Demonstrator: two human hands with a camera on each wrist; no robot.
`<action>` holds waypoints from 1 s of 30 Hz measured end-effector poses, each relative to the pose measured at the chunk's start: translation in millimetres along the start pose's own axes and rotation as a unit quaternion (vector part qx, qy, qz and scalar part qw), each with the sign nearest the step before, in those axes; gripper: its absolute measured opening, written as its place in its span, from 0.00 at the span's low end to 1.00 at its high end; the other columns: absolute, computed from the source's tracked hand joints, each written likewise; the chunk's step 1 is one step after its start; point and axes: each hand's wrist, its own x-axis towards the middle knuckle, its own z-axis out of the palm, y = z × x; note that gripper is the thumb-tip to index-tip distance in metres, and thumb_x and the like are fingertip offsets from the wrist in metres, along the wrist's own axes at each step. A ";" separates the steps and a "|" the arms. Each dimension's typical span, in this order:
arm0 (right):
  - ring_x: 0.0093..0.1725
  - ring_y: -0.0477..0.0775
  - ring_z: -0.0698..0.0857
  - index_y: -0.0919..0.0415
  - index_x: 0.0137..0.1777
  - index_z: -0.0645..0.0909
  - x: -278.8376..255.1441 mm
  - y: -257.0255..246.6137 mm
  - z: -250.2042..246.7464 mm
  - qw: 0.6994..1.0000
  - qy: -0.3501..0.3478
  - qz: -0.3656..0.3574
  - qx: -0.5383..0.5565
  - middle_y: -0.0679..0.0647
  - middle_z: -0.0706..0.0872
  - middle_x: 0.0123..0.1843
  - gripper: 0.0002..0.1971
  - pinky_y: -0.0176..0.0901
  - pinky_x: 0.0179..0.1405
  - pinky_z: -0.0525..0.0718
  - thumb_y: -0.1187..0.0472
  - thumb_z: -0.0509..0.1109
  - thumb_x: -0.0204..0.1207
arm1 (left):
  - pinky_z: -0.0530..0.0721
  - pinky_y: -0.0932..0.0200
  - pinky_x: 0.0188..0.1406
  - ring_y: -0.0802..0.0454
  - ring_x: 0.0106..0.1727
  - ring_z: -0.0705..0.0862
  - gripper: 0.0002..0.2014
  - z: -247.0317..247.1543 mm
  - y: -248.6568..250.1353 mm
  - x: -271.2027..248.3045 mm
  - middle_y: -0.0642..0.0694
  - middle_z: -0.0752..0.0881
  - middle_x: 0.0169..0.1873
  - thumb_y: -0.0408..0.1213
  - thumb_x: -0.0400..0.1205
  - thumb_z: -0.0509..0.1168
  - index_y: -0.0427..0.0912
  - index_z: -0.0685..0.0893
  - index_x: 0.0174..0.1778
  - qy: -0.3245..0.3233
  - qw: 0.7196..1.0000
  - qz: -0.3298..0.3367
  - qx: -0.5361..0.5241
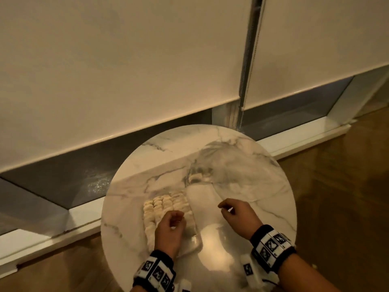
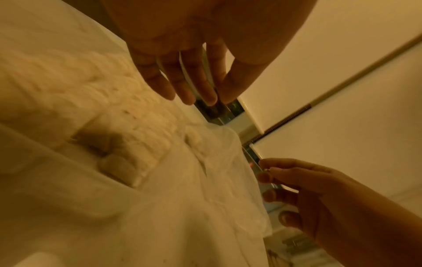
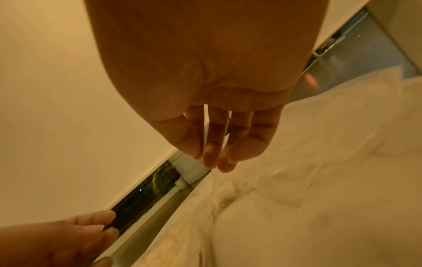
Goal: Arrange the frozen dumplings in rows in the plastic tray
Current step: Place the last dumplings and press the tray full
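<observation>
Item: round marble tabletop, set near a window with lowered blinds.

Item: plastic tray, clear and hard to make out, on the near-left part of the tabletop. We count several rows of frozen dumplings packed side by side in it, running from its far edge toward the near edge. The left wrist view shows a gap near the tray's near end, so we judge the rows nearly, but not wholly, filled.

Item: loose dumplings, a small pale cluster toward the centre of the tabletop, apart from the tray. They appear to lie on a thin clear plastic bag that spreads crumpled over the tabletop beside the tray. We judge these the remaining stock.

Item: left hand, above the near half of the tray, fingers loosely curled; the wrist view shows them hanging relaxed, nothing held.

Item: right hand, above the tabletop to the right of the tray, well short of the loose cluster, fingers relaxed and slightly bent, nothing held.

Status: most of the work looks done. Left, by our estimate: fetching the last loose pieces and closing the gap in the rows.
</observation>
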 end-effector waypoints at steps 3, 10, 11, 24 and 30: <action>0.37 0.38 0.85 0.44 0.51 0.86 -4.1 26.7 -34.5 0.997 0.070 0.012 0.029 0.39 0.88 0.46 0.09 0.27 0.40 0.80 0.59 0.69 0.78 | 0.81 0.72 0.44 0.49 0.49 0.86 0.09 41.9 17.4 -11.4 0.47 0.90 0.43 0.25 0.78 0.71 0.46 0.87 0.45 -0.057 0.998 0.024 0.026; 0.42 0.49 0.83 0.51 0.40 0.83 -2.1 101.0 -109.1 0.964 0.233 0.112 0.059 0.50 0.85 0.43 0.06 0.43 0.44 0.81 0.62 0.75 0.72 | 0.77 0.64 0.63 0.58 0.60 0.81 0.07 126.6 35.6 -24.0 0.61 0.84 0.52 0.42 0.76 0.72 0.63 0.87 0.40 -0.172 0.952 0.116 0.224; 0.44 0.51 0.85 0.51 0.40 0.84 1.1 114.8 -114.9 0.970 0.191 0.142 0.047 0.52 0.86 0.44 0.04 0.44 0.46 0.82 0.61 0.75 0.72 | 0.73 0.62 0.69 0.57 0.66 0.79 0.07 137.3 37.5 -22.4 0.61 0.81 0.57 0.45 0.76 0.71 0.65 0.87 0.41 -0.182 0.937 0.137 0.267; 0.75 0.50 0.75 0.51 0.78 0.74 8.6 155.0 -100.6 0.989 -0.094 0.087 -0.075 0.49 0.77 0.76 0.27 0.39 0.76 0.70 0.49 0.67 0.79 | 0.54 0.38 0.83 0.44 0.87 0.43 0.31 214.5 47.9 23.0 0.49 0.47 0.88 0.52 0.85 0.55 0.53 0.59 0.85 -0.236 0.719 0.086 0.648; 0.75 0.50 0.75 0.51 0.78 0.73 16.0 159.9 -106.6 0.991 -0.092 0.060 -0.079 0.50 0.77 0.76 0.26 0.38 0.76 0.70 0.49 0.67 0.80 | 0.56 0.43 0.83 0.50 0.87 0.50 0.32 217.5 53.6 26.6 0.51 0.55 0.86 0.47 0.86 0.57 0.47 0.55 0.86 -0.182 0.752 0.084 0.628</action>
